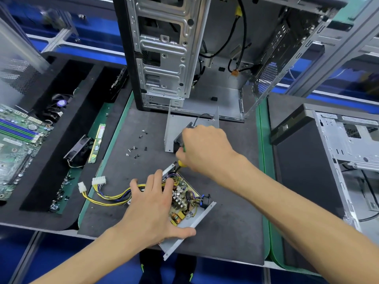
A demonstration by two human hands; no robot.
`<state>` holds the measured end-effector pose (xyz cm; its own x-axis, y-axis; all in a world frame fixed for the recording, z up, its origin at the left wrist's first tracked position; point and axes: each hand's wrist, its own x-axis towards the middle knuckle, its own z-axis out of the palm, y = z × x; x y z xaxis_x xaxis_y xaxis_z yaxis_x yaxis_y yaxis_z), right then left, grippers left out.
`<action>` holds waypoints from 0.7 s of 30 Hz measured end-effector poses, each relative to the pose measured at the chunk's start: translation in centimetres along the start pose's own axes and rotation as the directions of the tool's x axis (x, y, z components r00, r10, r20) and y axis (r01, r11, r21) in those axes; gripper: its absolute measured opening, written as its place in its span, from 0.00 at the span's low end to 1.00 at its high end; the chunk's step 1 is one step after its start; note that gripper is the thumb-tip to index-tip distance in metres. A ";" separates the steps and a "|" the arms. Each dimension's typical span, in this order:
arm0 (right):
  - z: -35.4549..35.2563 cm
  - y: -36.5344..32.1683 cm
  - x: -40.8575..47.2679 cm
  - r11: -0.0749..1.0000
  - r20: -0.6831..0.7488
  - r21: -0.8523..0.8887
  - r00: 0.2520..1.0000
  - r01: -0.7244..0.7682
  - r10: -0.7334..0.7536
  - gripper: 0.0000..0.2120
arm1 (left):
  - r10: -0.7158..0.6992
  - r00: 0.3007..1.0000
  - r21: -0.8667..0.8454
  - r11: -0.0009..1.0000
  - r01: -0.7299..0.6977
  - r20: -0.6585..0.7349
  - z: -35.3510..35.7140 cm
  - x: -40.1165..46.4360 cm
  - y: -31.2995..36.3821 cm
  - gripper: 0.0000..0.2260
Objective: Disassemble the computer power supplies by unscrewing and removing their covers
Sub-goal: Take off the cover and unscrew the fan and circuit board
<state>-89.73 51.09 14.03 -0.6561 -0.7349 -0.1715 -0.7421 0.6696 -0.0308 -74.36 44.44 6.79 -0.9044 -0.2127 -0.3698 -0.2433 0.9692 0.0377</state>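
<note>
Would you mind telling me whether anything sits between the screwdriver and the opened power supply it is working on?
Nothing visible does: the right hand holds the screwdriver down at the far corner of the power supply, while the left hand rests beside it.

Bright, even overhead light, soft shadows, wide-angle bending at edges, slight blur top left

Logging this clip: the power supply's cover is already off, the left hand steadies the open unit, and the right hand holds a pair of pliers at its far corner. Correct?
Not quite. The head view shows the right hand gripping a screwdriver with a yellow and green handle, not pliers. The left hand does steady the open power supply.
</note>
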 end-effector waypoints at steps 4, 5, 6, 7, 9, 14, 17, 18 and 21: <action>0.2 -1.0 -0.4 0.993 -0.047 -0.112 0.998 0.038 -0.043 0.13 | 0.010 1.000 0.002 1.000 -0.010 0.004 0.2 0.0 -0.1 0.56; 0.1 -1.5 -0.5 0.994 -0.066 -0.091 0.996 0.052 -0.058 0.11 | 0.011 1.000 0.000 1.000 -0.011 -0.003 0.2 0.0 -0.1 0.56; 0.3 -1.8 -0.5 0.993 -0.055 -0.078 0.994 0.087 -0.092 0.07 | 0.010 1.000 -0.001 1.000 -0.010 -0.010 0.2 0.1 -0.2 0.57; 0.3 -2.0 -0.4 0.989 -0.042 -0.049 0.989 0.141 -0.143 0.05 | 0.012 1.000 0.000 1.000 -0.012 -0.010 0.3 0.1 -0.2 0.57; 0.3 -2.0 -0.5 0.965 0.021 -0.016 0.965 0.261 -0.261 0.17 | 0.014 1.000 0.001 1.000 -0.014 -0.012 0.3 0.2 -0.3 0.59; 0.3 -1.1 -0.3 0.998 -0.009 -0.008 0.998 0.070 -0.070 0.14 | 0.014 1.000 0.017 1.000 -0.014 -0.002 0.5 0.1 -0.3 0.59; 0.7 -1.3 -0.7 0.959 0.045 0.072 0.959 0.275 -0.279 0.27 | 0.012 1.000 0.024 1.000 -0.011 -0.029 0.6 0.2 -0.4 0.59; 0.8 -1.3 -0.8 0.960 0.038 0.064 0.961 0.271 -0.274 0.28 | 0.012 0.999 0.023 1.000 -0.012 -0.032 0.7 0.2 -0.4 0.59; 1.1 -0.9 -0.7 0.989 -0.036 0.085 0.992 0.124 -0.121 0.19 | 0.028 0.998 -0.008 1.000 -0.028 -0.052 0.8 0.1 -0.4 0.56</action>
<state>-88.44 51.10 13.08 -0.5662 -0.8139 -0.1306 -0.8031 0.5803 -0.1350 -74.08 44.17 6.02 -0.9278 -0.1921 -0.3198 -0.2206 0.9738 0.0552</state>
